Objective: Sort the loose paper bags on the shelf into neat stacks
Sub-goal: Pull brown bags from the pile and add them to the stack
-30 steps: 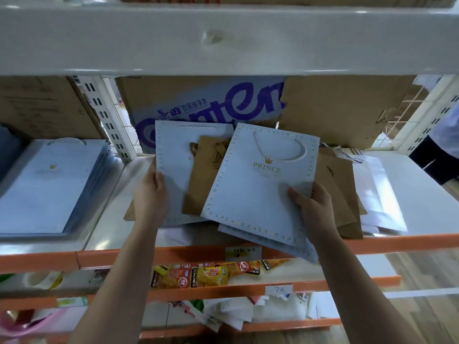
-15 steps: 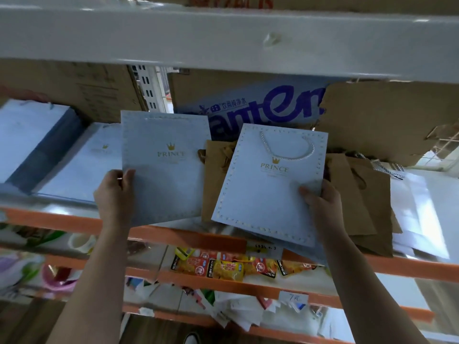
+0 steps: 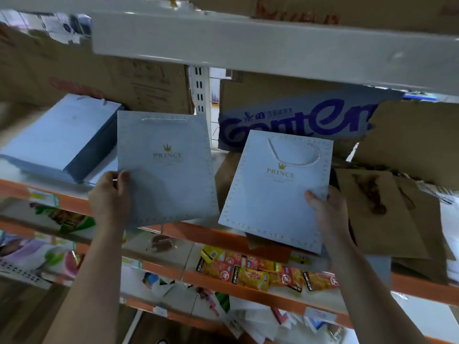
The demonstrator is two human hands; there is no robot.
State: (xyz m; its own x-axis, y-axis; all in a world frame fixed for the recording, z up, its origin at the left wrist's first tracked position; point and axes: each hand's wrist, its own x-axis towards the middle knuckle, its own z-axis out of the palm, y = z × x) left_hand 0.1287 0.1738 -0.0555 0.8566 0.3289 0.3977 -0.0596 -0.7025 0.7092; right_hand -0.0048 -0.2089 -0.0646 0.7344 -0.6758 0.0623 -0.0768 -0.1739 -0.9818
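Observation:
My left hand (image 3: 110, 194) pinches the left edge of a pale blue PRINCE paper bag (image 3: 166, 170) and holds it in the air in front of the shelf. My right hand (image 3: 325, 209) grips the lower right of a second pale blue PRINCE bag (image 3: 273, 199) with a white rope handle. That bag lies tilted over loose brown paper bags (image 3: 380, 214) on the shelf. A neat stack of pale blue bags (image 3: 57, 140) sits at the left of the shelf.
The orange shelf edge (image 3: 198, 232) runs below the bags. A white shelf beam (image 3: 273, 48) hangs overhead. Cardboard boxes (image 3: 285, 103) stand at the back, with a white upright post (image 3: 200, 90) between them. Snack packets (image 3: 260, 274) fill the lower shelf.
My left hand has lifted its blue bag off the pile and carried it left, towards the blue stack. The right hand keeps hold of its bag. The camera view has swung left.

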